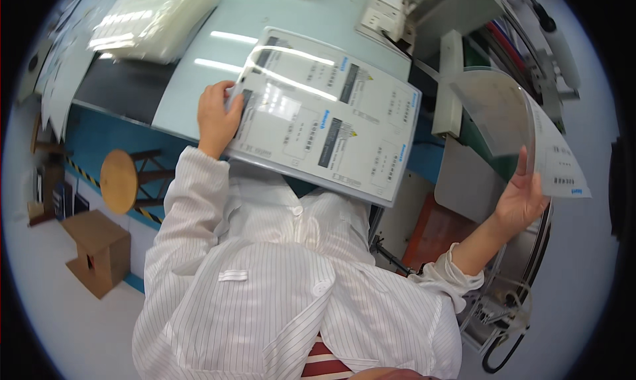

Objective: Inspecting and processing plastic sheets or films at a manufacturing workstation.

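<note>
A stack of glossy printed plastic sheets (278,132) lies on the table, tilted, its near edge by my lap. The sheets carry repeated panels with dark blocks and small blue marks. My left hand (217,118) grips the stack's left edge, the fingers curled and the thumb against the side. Out to the right, my right hand (521,198) pinches the lower edge of a single printed sheet (560,158). That sheet is raised and bends in a curve, with its pale face turned partly away.
A pile of clear plastic-wrapped material (156,19) sits at the far left of the glass-topped table (182,89). Power sockets (384,9) stand at the far edge. A machine with a metal frame (450,82) is at the right. A wooden stool (119,181) and cardboard box (99,251) are at left.
</note>
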`<state>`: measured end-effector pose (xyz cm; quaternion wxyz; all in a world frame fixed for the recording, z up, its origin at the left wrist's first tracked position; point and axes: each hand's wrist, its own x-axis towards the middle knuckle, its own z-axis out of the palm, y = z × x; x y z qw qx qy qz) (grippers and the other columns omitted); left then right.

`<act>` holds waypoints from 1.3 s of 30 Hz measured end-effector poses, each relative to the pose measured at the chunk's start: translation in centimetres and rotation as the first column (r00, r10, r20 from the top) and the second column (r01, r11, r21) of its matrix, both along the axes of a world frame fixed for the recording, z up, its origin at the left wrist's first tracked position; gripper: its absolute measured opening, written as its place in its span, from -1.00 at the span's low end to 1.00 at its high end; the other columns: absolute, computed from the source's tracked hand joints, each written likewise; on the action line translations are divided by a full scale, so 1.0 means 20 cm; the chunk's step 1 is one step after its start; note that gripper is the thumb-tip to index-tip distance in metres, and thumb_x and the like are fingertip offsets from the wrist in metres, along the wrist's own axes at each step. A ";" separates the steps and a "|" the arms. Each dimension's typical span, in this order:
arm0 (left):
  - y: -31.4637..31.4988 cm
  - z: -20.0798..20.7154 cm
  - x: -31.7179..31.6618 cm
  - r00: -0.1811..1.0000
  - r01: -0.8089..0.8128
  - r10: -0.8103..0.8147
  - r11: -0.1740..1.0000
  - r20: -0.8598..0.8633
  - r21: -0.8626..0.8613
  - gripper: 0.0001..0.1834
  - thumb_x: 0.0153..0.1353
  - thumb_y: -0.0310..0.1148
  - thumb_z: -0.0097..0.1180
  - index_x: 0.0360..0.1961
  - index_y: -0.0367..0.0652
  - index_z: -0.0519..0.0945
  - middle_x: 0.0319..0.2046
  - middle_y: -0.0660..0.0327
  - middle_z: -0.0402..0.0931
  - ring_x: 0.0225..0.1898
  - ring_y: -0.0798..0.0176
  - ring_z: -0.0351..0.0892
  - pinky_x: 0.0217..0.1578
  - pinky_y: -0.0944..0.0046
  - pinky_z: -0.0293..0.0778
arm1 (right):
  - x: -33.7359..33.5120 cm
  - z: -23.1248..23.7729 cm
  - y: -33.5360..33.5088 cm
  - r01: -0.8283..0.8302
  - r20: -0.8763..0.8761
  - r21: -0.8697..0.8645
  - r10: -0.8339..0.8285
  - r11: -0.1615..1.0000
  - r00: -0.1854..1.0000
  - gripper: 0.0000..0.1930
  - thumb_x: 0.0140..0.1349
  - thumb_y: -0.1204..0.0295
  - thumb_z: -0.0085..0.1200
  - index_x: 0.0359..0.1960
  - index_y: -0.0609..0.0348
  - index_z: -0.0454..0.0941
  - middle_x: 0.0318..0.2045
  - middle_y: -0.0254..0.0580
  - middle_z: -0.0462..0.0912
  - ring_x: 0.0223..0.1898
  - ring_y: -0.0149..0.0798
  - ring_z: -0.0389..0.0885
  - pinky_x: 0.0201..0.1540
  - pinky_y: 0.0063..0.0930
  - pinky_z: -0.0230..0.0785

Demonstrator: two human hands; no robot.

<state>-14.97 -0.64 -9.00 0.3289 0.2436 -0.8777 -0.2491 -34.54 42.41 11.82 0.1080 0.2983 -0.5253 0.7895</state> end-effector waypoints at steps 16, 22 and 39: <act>-0.13 0.18 0.19 0.952 0.257 -0.188 0.067 -0.241 0.964 -0.43 0.30 -0.03 0.02 -0.05 -0.46 0.50 -0.22 0.04 0.59 -0.16 0.27 0.59 -0.20 0.41 0.53 | 0.42 -0.64 -0.13 -0.604 0.775 0.082 0.330 0.793 0.539 -0.51 0.08 0.54 0.09 0.07 0.46 0.31 -0.11 0.09 0.57 -0.20 -0.07 0.63 -0.14 -0.17 0.55; -0.06 0.21 0.18 0.975 0.072 -0.216 0.549 0.059 0.833 -0.79 0.17 -0.37 0.16 -0.28 -0.32 0.58 -0.47 0.27 0.51 -0.48 0.50 0.41 -0.48 0.52 0.33 | 0.53 -0.79 -0.11 -0.485 0.824 0.416 -0.093 0.769 0.558 -0.81 0.35 0.34 -0.07 -0.23 0.25 0.43 -0.52 -0.23 0.56 -0.60 -0.45 0.47 -0.43 -0.50 0.48; 0.03 0.16 0.13 0.966 -0.013 -0.071 0.947 0.250 0.321 -0.78 0.22 -0.34 0.11 -0.43 -0.30 0.49 -0.60 0.28 0.42 -0.54 0.45 0.31 -0.51 0.39 0.31 | 0.62 -0.78 -0.22 0.070 -0.077 0.997 -0.489 -0.031 0.869 -0.73 0.31 0.30 -0.10 -0.46 0.27 0.36 -0.58 0.01 0.54 -0.52 0.00 0.55 -0.44 -0.20 0.36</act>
